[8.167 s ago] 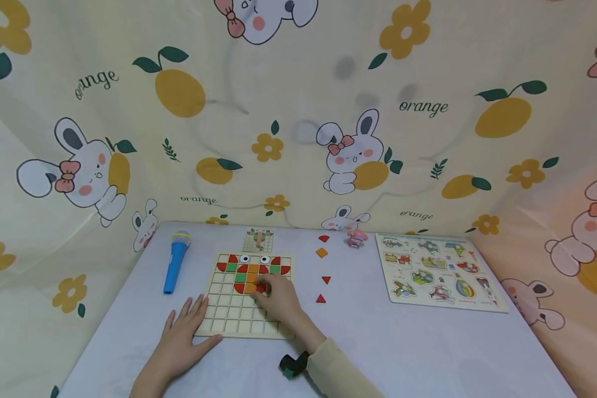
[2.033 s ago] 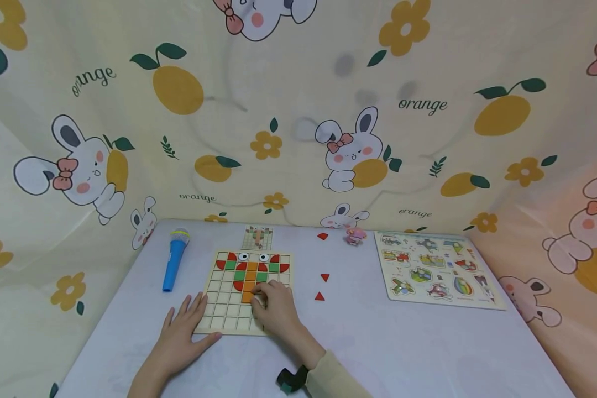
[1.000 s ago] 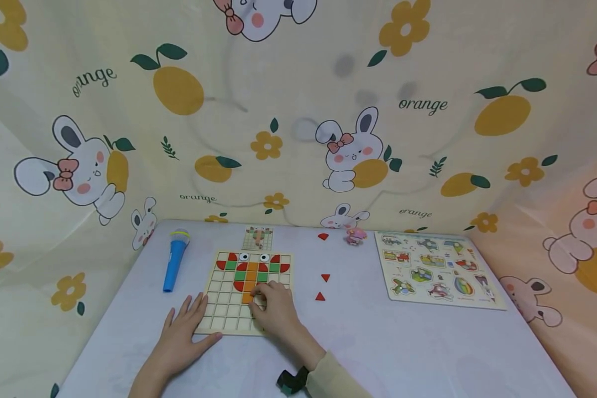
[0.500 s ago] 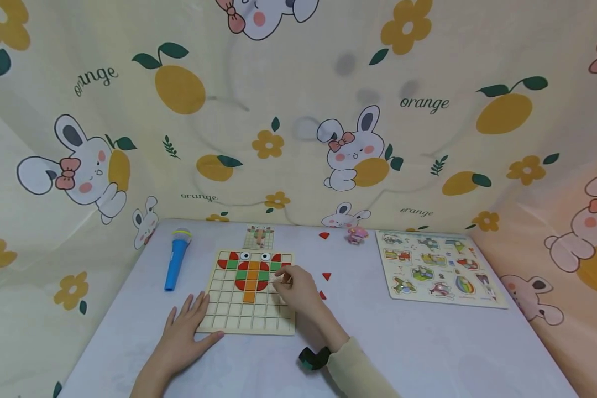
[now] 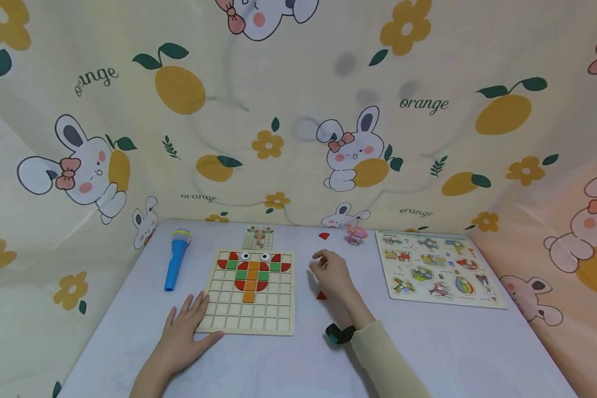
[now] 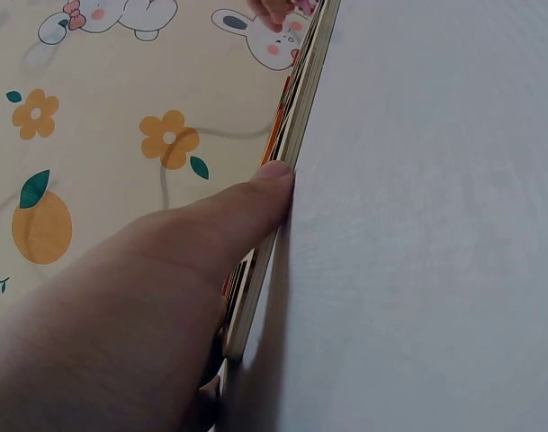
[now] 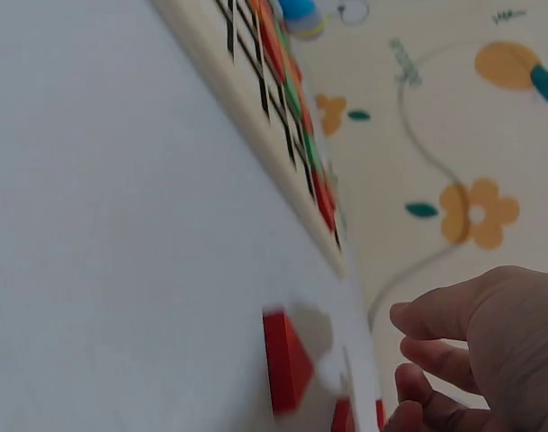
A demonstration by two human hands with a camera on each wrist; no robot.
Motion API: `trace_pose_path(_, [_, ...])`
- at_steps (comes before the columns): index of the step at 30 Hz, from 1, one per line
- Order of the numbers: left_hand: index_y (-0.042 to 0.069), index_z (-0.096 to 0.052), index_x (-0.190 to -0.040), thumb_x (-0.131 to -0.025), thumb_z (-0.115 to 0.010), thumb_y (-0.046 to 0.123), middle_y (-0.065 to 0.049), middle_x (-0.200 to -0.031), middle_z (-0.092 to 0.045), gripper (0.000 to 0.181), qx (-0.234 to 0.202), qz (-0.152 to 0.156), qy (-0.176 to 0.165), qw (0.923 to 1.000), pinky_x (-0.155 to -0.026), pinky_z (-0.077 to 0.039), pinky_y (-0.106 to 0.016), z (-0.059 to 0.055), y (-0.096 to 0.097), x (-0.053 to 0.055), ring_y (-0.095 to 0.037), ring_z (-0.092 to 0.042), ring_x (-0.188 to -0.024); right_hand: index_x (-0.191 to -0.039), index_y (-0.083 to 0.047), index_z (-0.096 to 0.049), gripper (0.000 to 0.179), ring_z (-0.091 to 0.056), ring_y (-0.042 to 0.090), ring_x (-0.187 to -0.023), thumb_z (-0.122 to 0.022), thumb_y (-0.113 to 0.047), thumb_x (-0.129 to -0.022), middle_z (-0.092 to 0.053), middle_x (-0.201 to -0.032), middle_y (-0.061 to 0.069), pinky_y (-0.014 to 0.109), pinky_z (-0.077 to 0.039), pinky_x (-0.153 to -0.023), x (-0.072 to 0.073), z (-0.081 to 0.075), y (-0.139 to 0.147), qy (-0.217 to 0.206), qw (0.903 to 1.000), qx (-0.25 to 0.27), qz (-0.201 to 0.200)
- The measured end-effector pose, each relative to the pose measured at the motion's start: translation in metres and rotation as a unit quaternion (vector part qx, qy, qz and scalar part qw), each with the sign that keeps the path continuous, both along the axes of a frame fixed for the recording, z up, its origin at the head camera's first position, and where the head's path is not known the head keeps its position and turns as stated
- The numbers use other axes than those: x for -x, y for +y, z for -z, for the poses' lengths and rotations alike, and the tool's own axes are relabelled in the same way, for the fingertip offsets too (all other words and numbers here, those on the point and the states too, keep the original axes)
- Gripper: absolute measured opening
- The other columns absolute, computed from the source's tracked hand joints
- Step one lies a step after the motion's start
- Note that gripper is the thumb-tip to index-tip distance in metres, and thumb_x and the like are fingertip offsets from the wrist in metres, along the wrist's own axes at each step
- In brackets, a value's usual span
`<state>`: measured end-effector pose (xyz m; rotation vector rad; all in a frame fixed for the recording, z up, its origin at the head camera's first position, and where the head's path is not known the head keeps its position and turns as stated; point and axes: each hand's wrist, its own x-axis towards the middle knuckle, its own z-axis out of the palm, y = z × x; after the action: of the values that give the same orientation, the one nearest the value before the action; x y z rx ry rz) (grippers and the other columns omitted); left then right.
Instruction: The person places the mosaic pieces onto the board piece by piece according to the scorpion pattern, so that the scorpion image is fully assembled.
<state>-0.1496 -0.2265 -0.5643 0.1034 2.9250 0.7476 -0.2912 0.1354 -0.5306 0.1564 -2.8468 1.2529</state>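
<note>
My left hand point(image 5: 179, 337) lies with fingers spread at the left side of a wooden grid board point(image 5: 273, 320); in the left wrist view its thumb point(image 6: 256, 193) touches the board's edge. Red, green and orange tiles and two eye discs fill cells at the board's top, with an orange column point(image 5: 249, 287) running down the middle. Right of the board, my right hand point(image 5: 334, 273) hovers with loosely bent fingers and nothing between them. Just below it lies a red triangle point(image 5: 321, 296); a red quarter-round tile point(image 5: 324, 236) sits farther back. Another red piece point(image 7: 343, 416) shows in the right wrist view.
A small pattern card point(image 5: 258, 237) lies behind the board. To the left is a blue toy microphone point(image 5: 176, 260). A pink figurine point(image 5: 356, 236) stands at the back, and a picture puzzle board point(image 5: 438, 271) lies on the right. A printed cloth hangs behind the table.
The loose orange tile has left the table's right side, and the board's orange column is longer. My right hand has moved from the board rightward over the loose red pieces. My left hand stays put.
</note>
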Motion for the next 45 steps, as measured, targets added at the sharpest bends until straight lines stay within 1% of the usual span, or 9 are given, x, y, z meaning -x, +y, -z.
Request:
trace_pose_path(10, [0.003, -0.029, -0.166, -0.091, -0.068, 0.072, -0.019, -0.173, -0.025, 0.109, -0.003, -0.001, 0.009, 1.0000, -0.124, 0.000, -0.075, 0.002, -0.001, 0.000, -0.049, -0.009, -0.162, -0.127, 0.000, -0.070, 0.033, -0.056, 0.022, -0.074, -0.074, -0.013, -0.097, -0.064, -0.090, 0.011, 0.029, -0.046, -0.063, 0.031, 0.006, 0.020, -0.003, 0.9999, -0.014, 0.005])
trace_pose_path(18, [0.004, -0.029, -0.166, -0.091, -0.066, 0.073, -0.018, -0.174, -0.025, 0.109, 0.002, 0.000, 0.014, 0.9999, -0.124, 0.000, -0.076, 0.003, -0.002, 0.000, -0.049, -0.009, -0.162, -0.146, -0.002, -0.059, 0.050, -0.058, 0.026, -0.084, -0.070, -0.021, -0.101, -0.066, -0.094, 0.012, 0.041, -0.052, -0.076, 0.062, 0.005, 0.018, -0.016, 0.9982, -0.056, 0.014])
trace_pose_path(23, [0.003, -0.029, -0.166, -0.092, -0.066, 0.073, -0.019, -0.173, -0.025, 0.108, -0.005, 0.000, 0.011, 0.9999, -0.124, 0.000, -0.077, 0.001, -0.001, 0.000, -0.049, -0.009, -0.161, -0.157, 0.002, -0.046, 0.060, -0.056, 0.026, -0.076, -0.063, -0.020, -0.104, -0.066, -0.088, 0.016, 0.045, -0.052, -0.076, 0.078, 0.008, 0.016, -0.017, 0.9951, -0.096, 0.018])
trace_pose_path(27, [0.003, -0.030, -0.166, -0.091, -0.067, 0.072, -0.019, -0.173, -0.026, 0.108, -0.005, 0.000, 0.011, 0.9999, -0.124, -0.001, -0.076, 0.002, 0.000, 0.001, -0.049, -0.009, -0.162, -0.155, 0.003, -0.047, 0.058, -0.066, 0.032, -0.085, -0.061, -0.020, -0.104, -0.072, -0.114, 0.026, 0.049, -0.059, -0.079, 0.088, 0.012, 0.015, -0.024, 0.9909, -0.124, 0.046])
trace_pose_path(29, [0.003, -0.030, -0.166, -0.091, -0.067, 0.072, -0.019, -0.173, -0.026, 0.108, -0.003, -0.002, 0.012, 0.9999, -0.124, -0.001, -0.076, 0.002, 0.000, 0.001, -0.049, -0.009, -0.162, -0.150, 0.003, -0.053, 0.052, -0.069, 0.035, -0.097, -0.060, -0.020, -0.104, -0.071, -0.126, 0.025, 0.050, -0.060, -0.085, 0.091, 0.013, 0.015, -0.028, 0.9900, -0.126, 0.056])
trace_pose_path(31, [0.003, -0.031, -0.165, -0.091, -0.067, 0.072, -0.019, -0.173, -0.026, 0.108, -0.003, -0.003, 0.014, 0.9999, -0.124, 0.000, -0.076, 0.003, 0.000, 0.001, -0.049, -0.009, -0.162, -0.143, 0.003, -0.058, 0.045, -0.070, 0.036, -0.103, -0.060, -0.020, -0.104, -0.071, -0.128, 0.023, 0.051, -0.060, -0.087, 0.093, 0.013, 0.014, -0.030, 0.9899, -0.124, 0.061])
trace_pose_path(38, [0.002, -0.031, -0.165, -0.091, -0.067, 0.072, -0.019, -0.173, -0.026, 0.108, -0.005, -0.002, 0.013, 0.9999, -0.124, 0.001, -0.076, 0.005, 0.000, 0.001, -0.049, -0.009, -0.162, -0.132, 0.000, -0.064, 0.032, -0.068, 0.032, -0.099, -0.061, -0.018, -0.106, -0.073, -0.118, 0.019, 0.046, -0.059, -0.087, 0.090, 0.011, 0.013, -0.034, 0.9910, -0.118, 0.054])
trace_pose_path(42, [0.002, -0.030, -0.165, -0.091, -0.067, 0.072, -0.020, -0.173, -0.025, 0.109, -0.006, -0.003, 0.008, 0.9999, -0.124, 0.002, -0.076, 0.004, 0.000, 0.002, -0.049, -0.008, -0.162, -0.126, 0.002, -0.066, 0.029, -0.067, 0.030, -0.094, -0.065, -0.017, -0.105, -0.074, -0.111, 0.018, 0.046, -0.059, -0.086, 0.083, 0.008, 0.013, -0.024, 0.9933, -0.107, 0.037])
trace_pose_path(45, [0.002, -0.029, -0.166, -0.091, -0.067, 0.072, -0.020, -0.173, -0.025, 0.109, -0.006, -0.004, 0.005, 1.0000, -0.124, 0.002, -0.076, 0.002, 0.000, 0.001, -0.049, -0.008, -0.162, -0.123, 0.003, -0.067, 0.028, -0.065, 0.026, -0.086, -0.067, -0.019, -0.104, -0.074, -0.103, 0.016, 0.040, -0.058, -0.079, 0.075, 0.007, 0.011, -0.014, 0.9956, -0.089, 0.023])
